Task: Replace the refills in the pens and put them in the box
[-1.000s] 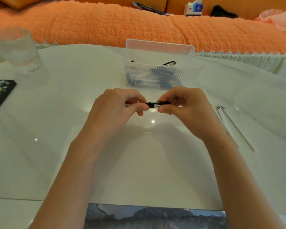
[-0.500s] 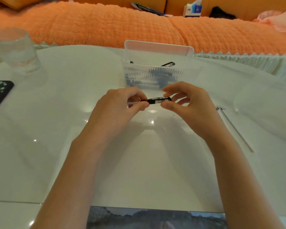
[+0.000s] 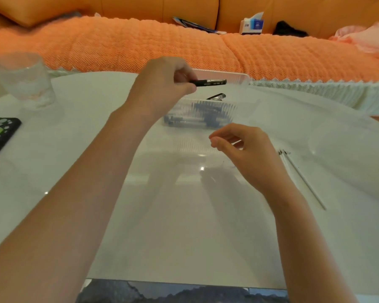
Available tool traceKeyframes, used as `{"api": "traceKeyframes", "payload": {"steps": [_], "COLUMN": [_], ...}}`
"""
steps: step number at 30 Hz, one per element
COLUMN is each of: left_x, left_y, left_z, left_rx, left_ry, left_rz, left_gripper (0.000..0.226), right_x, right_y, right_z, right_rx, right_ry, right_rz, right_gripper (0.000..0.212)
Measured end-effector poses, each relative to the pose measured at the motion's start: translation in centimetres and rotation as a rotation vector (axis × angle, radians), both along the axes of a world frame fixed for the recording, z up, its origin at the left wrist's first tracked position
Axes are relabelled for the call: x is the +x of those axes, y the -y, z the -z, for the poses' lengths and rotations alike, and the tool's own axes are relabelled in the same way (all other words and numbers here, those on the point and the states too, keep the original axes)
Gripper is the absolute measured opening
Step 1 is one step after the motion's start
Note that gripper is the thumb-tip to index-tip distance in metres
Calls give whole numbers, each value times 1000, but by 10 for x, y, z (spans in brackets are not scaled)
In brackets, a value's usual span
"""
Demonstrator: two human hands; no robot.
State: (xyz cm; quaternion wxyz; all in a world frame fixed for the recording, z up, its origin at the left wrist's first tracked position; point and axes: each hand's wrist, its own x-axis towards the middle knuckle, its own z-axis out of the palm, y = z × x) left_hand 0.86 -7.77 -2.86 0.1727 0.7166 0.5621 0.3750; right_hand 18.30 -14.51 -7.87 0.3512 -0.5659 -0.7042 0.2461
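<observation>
Pen [image 3: 208,82], white table [image 3: 184,215], orange sofa [image 3: 140,44]

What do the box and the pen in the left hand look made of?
Box: clear plastic, apparently, with a ribbed wall; pens show through it. Pen: black plastic, likely, slightly glossy; a pale highlight runs along its barrel.

Open-top box [image 3: 206,115]: left hand [image 3: 162,84] with pen [image 3: 209,83] hangs over most of it, right end free. Wide lane on tabletop [image 3: 184,215] between the forearms up to box front. There right hand [image 3: 245,149] hovers, refills [image 3: 302,178] just beside it. Far left: glass [image 3: 22,82], dark case [image 3: 0,134], well apart.
</observation>
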Motion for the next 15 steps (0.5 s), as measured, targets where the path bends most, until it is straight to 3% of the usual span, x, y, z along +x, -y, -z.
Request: {"api": "traceKeyframes", "payload": {"steps": [6, 9, 15], "left_x": [11, 14, 13], "left_y": [-54, -72, -91], "left_z": [4, 17, 21], "left_rx": [-147, -263, -338], "left_ry": [-128, -206, -267], "left_rz": [36, 68, 92], "left_gripper": [16, 8, 8], "right_x": [-1, -1, 1], "right_y": [1, 1, 0], "right_z": [-2, -2, -1], "right_rx": [2, -12, -16], "right_ry": [8, 13, 14], "right_rz": [-25, -30, -39], "right_gripper": [11, 11, 11]}}
